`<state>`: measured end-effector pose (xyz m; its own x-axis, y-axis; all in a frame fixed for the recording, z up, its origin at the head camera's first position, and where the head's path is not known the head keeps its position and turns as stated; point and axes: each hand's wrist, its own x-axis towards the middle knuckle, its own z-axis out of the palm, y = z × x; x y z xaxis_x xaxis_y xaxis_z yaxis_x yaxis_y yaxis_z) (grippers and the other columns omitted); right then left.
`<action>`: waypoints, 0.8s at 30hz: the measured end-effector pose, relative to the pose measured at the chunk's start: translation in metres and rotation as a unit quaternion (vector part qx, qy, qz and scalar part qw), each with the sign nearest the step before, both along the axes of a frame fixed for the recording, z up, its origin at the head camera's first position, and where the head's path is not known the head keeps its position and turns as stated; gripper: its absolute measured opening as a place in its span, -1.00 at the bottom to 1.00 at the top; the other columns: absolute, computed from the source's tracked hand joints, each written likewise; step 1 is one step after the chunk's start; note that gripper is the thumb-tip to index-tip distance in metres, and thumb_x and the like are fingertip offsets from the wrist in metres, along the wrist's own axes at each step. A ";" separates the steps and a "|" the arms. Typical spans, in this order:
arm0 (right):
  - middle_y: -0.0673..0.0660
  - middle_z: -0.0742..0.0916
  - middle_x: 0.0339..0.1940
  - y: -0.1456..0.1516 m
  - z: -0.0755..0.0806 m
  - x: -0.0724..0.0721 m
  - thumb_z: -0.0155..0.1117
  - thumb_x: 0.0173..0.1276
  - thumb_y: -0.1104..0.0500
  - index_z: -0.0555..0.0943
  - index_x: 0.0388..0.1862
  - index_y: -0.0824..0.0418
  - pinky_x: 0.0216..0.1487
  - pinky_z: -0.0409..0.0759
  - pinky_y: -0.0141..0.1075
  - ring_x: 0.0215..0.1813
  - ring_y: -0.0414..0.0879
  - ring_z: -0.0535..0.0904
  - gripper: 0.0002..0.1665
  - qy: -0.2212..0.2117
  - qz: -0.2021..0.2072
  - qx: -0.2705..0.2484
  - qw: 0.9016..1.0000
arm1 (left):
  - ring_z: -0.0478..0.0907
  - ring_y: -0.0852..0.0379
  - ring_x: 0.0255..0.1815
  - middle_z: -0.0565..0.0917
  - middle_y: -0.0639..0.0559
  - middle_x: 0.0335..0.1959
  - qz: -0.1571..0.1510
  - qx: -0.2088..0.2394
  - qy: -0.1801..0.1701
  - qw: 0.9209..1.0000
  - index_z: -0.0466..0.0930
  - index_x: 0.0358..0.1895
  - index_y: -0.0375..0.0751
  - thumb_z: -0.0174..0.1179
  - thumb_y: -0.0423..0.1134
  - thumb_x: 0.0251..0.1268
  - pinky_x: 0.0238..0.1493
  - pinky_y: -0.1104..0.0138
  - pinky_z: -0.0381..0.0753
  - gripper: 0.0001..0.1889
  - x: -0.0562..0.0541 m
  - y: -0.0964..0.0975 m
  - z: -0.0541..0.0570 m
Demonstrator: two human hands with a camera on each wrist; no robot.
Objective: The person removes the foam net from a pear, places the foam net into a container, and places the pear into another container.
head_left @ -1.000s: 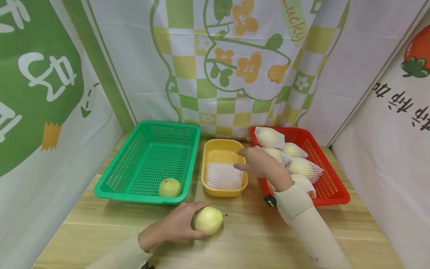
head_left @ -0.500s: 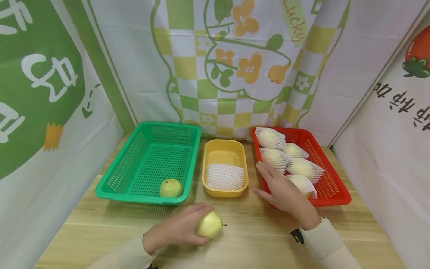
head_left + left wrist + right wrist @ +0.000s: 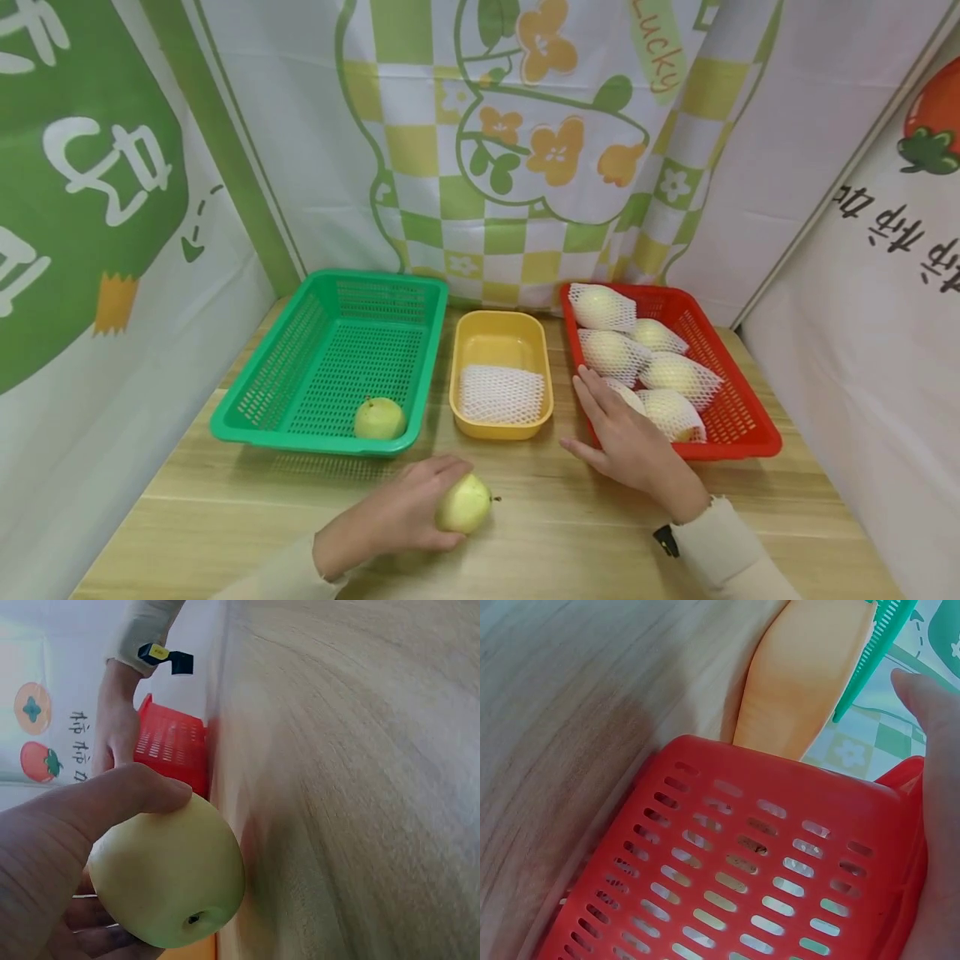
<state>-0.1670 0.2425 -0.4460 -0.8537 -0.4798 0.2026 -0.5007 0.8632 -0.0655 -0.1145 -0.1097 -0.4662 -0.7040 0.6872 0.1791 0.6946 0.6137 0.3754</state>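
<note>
A pale yellow-green pear [image 3: 468, 505] lies on its side at the front, its stem pointing right. My left hand [image 3: 401, 515] grips it from the left, thumb and fingers around its body; the left wrist view shows the same pear [image 3: 169, 870] close to the wood. Over the front left rim of the red basket [image 3: 738, 451] my right hand [image 3: 633, 442] rests with straight fingers, beside pears in white foam nets [image 3: 670, 414]. It holds no fruit that shows.
A green basket [image 3: 262, 437] with one bare pear [image 3: 380, 418] stands at the left. Between the baskets sits a yellow container [image 3: 498, 323] holding white foam nets [image 3: 501, 393]. Printed cloth [image 3: 510, 167] walls the back and both sides.
My right hand has moved from above the yellow container to the right, onto the red basket's front left. The left hand has shifted only slightly, keeping its grip on the pear.
</note>
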 end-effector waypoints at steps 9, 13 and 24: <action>0.28 0.22 0.76 -0.001 -0.001 0.001 0.32 0.46 -0.32 0.14 0.71 0.31 0.57 0.45 0.12 0.71 0.22 0.25 0.13 0.004 -0.003 -0.002 1.000 | 0.72 0.12 0.07 0.75 0.05 0.13 0.006 0.157 0.005 0.988 0.58 0.26 -0.15 0.70 -0.13 -0.14 0.01 0.28 0.80 -0.22 0.002 -0.008 0.012; 0.27 0.22 0.76 0.000 -0.002 0.000 0.33 0.45 -0.32 0.16 0.71 0.31 0.56 0.45 0.12 0.71 0.21 0.26 0.13 0.005 -0.005 -0.006 1.000 | 0.71 0.12 0.10 0.72 0.08 0.18 0.022 0.203 0.020 0.979 0.56 0.31 -0.12 0.71 -0.16 -0.15 0.02 0.27 0.81 -0.18 0.001 -0.017 0.030; 0.28 0.26 0.74 -0.001 -0.003 -0.001 0.34 0.45 -0.31 0.20 0.69 0.31 0.55 0.47 0.12 0.69 0.21 0.29 0.11 0.019 -0.005 -0.009 1.000 | 0.69 0.03 0.00 0.66 -0.12 0.14 0.106 0.221 0.104 0.964 0.60 0.29 -0.27 0.66 -0.24 -0.16 -0.19 0.36 0.80 -0.21 -0.032 -0.068 0.057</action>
